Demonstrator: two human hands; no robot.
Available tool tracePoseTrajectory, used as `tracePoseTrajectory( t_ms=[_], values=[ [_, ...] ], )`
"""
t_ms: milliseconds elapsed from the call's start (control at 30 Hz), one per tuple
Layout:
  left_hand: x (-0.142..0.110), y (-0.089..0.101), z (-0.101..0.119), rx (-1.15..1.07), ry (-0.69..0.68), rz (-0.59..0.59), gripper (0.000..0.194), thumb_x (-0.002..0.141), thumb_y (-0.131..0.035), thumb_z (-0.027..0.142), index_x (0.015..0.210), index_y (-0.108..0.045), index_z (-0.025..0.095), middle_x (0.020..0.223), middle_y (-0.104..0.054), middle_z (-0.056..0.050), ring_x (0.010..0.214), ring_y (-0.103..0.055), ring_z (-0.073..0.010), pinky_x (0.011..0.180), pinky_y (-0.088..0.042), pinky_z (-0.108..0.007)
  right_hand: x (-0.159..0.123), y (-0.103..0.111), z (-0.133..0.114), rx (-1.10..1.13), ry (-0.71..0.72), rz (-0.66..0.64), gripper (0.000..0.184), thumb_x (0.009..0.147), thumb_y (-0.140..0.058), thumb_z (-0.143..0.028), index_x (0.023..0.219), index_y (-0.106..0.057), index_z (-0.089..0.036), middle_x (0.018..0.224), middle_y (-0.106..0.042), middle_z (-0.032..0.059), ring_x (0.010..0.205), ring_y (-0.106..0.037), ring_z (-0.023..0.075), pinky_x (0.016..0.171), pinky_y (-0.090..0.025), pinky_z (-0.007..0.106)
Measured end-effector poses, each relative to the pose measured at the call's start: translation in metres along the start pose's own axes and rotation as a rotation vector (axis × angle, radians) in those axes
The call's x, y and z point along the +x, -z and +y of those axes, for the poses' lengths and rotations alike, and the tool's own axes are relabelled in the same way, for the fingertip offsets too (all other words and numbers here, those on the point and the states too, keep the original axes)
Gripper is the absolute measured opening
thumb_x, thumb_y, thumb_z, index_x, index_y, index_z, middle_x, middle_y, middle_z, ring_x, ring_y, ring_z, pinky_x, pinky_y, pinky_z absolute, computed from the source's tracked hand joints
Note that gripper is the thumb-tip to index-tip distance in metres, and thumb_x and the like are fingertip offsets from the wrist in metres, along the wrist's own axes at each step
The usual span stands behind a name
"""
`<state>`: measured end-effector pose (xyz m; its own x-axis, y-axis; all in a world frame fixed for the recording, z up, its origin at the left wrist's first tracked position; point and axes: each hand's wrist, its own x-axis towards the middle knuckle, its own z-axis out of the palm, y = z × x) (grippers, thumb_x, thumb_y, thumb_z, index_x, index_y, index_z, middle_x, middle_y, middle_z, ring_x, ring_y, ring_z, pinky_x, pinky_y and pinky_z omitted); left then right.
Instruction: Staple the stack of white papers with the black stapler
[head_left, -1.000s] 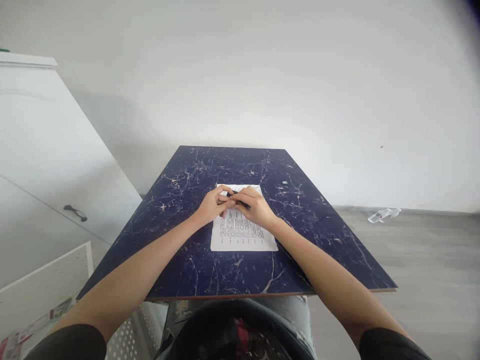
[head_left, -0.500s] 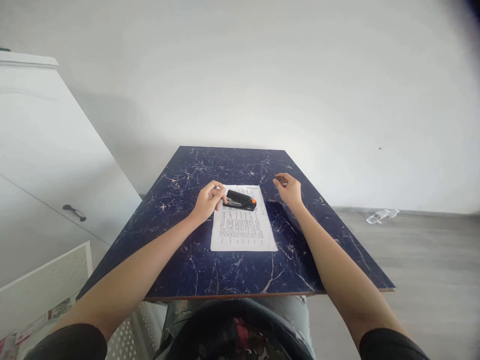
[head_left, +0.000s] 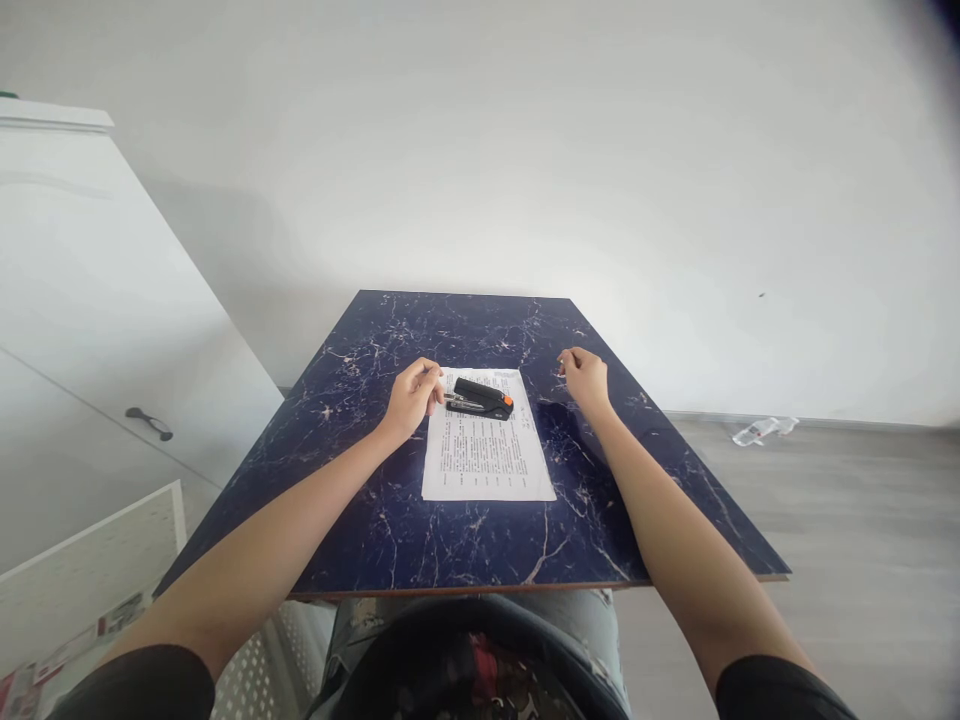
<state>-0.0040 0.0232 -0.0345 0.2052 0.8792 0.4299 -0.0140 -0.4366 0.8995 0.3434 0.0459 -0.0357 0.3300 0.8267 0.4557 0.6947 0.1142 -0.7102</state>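
A black stapler with an orange part at its right end lies on the printed sheets, its jaw facing left. My left hand is beside that jaw end, fingers curled and thumb drawn in. Whatever may be between its fingertips is hidden or too small to name. To the right of the paper, my right hand is above the tabletop with its fingers pinched together. A tiny pale speck shows at those fingertips, too small to identify.
The dark blue marbled table reaches to the wall. At left stand a white cabinet with a dark handle and a pale-framed panel. A clear plastic wrapper lies on the floor at right.
My right hand has shifted slightly right, its fingers now pinched tighter. My left hand has drawn back a little to the left from the stapler's end. The stapler stays on the paper.
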Motion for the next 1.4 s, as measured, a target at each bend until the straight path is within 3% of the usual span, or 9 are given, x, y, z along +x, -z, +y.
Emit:
tracePoseTrajectory(
  t_ms=[133,233,367,567,867,1033,1133,1233,1400],
  values=[
    [0.0,0.0,0.0,0.0,0.005,0.007,0.033,0.101,-0.056,0.053,0.091,-0.057,0.021,0.059,-0.063,0.003,0.037,-0.047,-0.008,0.04,-0.035,-0.021,0.008,0.007,0.017,-0.071,-0.088,0.132,0.037,0.094,-0.049,-0.043,0.07,-0.066,-0.02,0.06,-0.062,0.004,0.058,-0.051,0.0189,0.065,-0.038,0.033],
    [0.0,0.0,0.0,-0.002,0.01,0.004,0.033,0.101,-0.056,0.052,0.091,-0.057,0.021,0.059,-0.062,0.003,0.037,-0.047,-0.0081,0.04,-0.035,-0.022,0.013,0.01,0.032,-0.073,-0.127,0.16,0.037,0.092,-0.052,-0.043,0.071,-0.069,-0.018,0.057,-0.061,0.0035,0.057,-0.049,0.0187,0.064,-0.038,0.034],
    [0.0,0.001,0.0,0.0,0.007,0.004,0.031,0.102,-0.055,0.05,0.091,-0.058,0.021,0.059,-0.062,0.003,0.038,-0.048,-0.0082,0.04,-0.035,-0.022,0.016,0.009,0.05,-0.022,-0.157,0.128,0.035,0.09,-0.055,-0.041,0.076,-0.075,-0.017,0.062,-0.069,0.006,0.06,-0.057,0.0205,0.068,-0.044,0.034],
    [0.001,0.001,-0.002,0.014,0.004,0.026,0.032,0.101,-0.055,0.051,0.09,-0.058,0.021,0.058,-0.061,0.003,0.038,-0.047,-0.0083,0.04,-0.036,-0.022,0.018,0.004,0.07,-0.025,-0.105,0.074,0.027,0.081,-0.067,-0.033,0.096,-0.082,-0.016,0.088,-0.08,0.0108,0.084,-0.072,0.0268,0.087,-0.052,0.038],
    [0.001,0.001,0.0,0.022,0.014,0.031,0.031,0.101,-0.056,0.05,0.09,-0.058,0.021,0.058,-0.061,0.003,0.038,-0.047,-0.0087,0.04,-0.035,-0.022,0.024,-0.006,0.076,-0.147,-0.063,0.028,0.034,0.08,-0.068,-0.025,0.111,-0.08,-0.017,0.103,-0.08,0.0115,0.085,-0.072,0.025,0.095,-0.052,0.041],
    [0.003,0.004,-0.004,0.061,0.022,0.094,0.027,0.101,-0.054,0.046,0.089,-0.058,0.022,0.057,-0.059,0.004,0.04,-0.048,-0.01,0.043,-0.037,-0.023,0.026,-0.014,0.078,-0.355,0.009,-0.063,0.046,0.087,-0.06,-0.024,0.13,-0.072,-0.015,0.114,-0.077,0.0148,0.11,-0.065,0.0305,0.104,-0.045,0.045],
    [0.006,0.009,-0.01,0.145,0.032,0.22,0.023,0.1,-0.055,0.038,0.085,-0.058,0.021,0.057,-0.058,0.003,0.045,-0.05,-0.0118,0.048,-0.039,-0.024,0.03,-0.018,0.077,-0.433,0.071,-0.125,0.047,0.091,-0.052,-0.022,0.134,-0.068,-0.012,0.123,-0.073,0.017,0.12,-0.06,0.0304,0.111,-0.037,0.048],
    [0.009,0.017,-0.017,0.317,0.01,0.306,0.019,0.096,-0.056,0.029,0.081,-0.062,0.021,0.065,-0.065,0.0,0.06,-0.059,-0.0158,0.062,-0.045,-0.027,0.033,-0.019,0.076,-0.439,0.112,-0.167,0.041,0.091,-0.049,-0.019,0.125,-0.073,-0.011,0.125,-0.071,0.0186,0.12,-0.06,0.0291,0.113,-0.034,0.046],
    [0.011,0.024,-0.028,0.518,-0.06,0.264,0.016,0.087,-0.059,0.011,0.086,-0.071,0.021,0.09,-0.073,-0.005,0.086,-0.066,-0.0228,0.087,-0.049,-0.037,0.032,-0.013,0.073,-0.458,0.132,-0.175,0.034,0.09,-0.051,-0.019,0.109,-0.079,-0.015,0.117,-0.068,0.0168,0.11,-0.06,0.0279,0.106,-0.042,0.04]
  ],
)
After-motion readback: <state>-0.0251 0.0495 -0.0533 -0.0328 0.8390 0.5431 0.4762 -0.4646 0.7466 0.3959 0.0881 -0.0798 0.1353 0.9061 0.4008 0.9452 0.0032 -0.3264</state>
